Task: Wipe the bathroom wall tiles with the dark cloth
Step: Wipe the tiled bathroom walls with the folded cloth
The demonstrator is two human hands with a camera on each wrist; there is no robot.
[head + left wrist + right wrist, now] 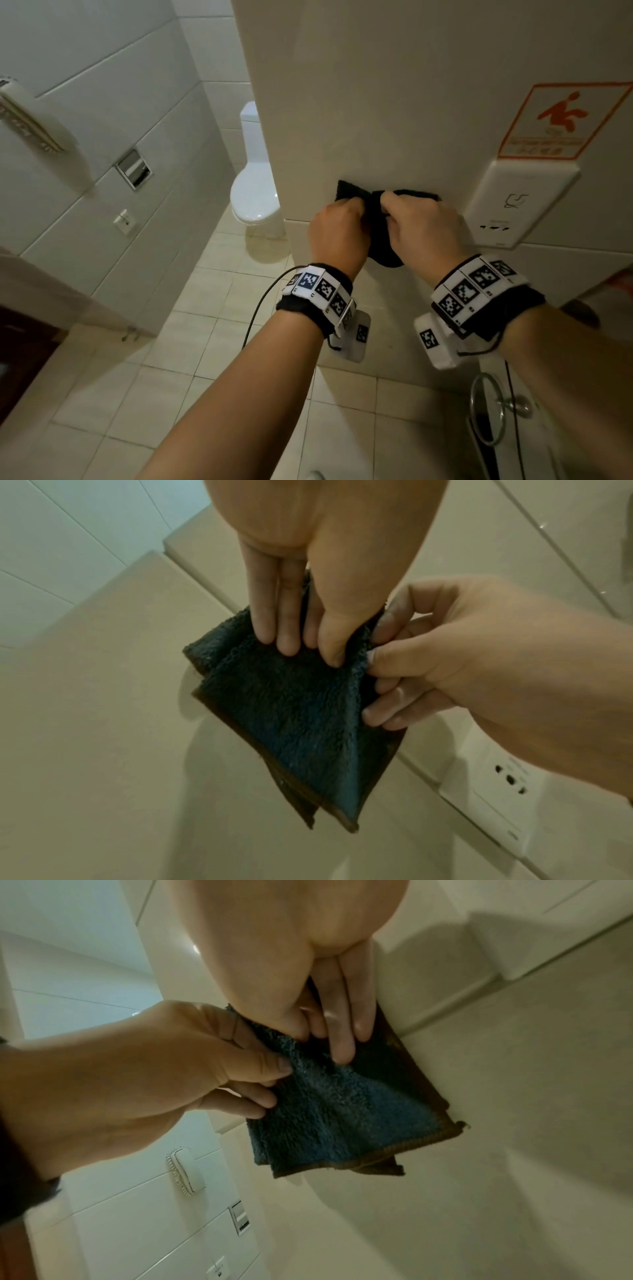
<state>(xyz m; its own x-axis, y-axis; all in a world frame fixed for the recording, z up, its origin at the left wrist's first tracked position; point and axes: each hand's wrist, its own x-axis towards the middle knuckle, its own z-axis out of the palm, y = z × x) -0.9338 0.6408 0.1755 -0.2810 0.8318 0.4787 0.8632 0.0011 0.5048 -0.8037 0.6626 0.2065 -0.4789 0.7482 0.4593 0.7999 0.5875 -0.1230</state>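
The dark cloth (376, 222), blue-grey terry with a brown hem, is folded and held up close to the beige wall tile (394, 102). My left hand (356, 214) pinches its left side and my right hand (387, 205) pinches its right side, knuckles toward me. In the left wrist view my left hand's fingers (284, 637) and thumb clamp the upper edge of the cloth (301, 723), while the right hand (479, 669) grips the side. The right wrist view has the right hand's fingers (342, 1042) on the cloth (342, 1118) and the left hand (137, 1085) pinching beside them.
A white socket plate (517, 202) sits on the wall just right of the hands, under an orange slip-warning sticker (561, 120). A toilet (255, 192) stands beyond the wall's corner. On the left wall are a phone (34, 130) and a chrome plate (133, 169). A chrome ring (489, 407) hangs lower right.
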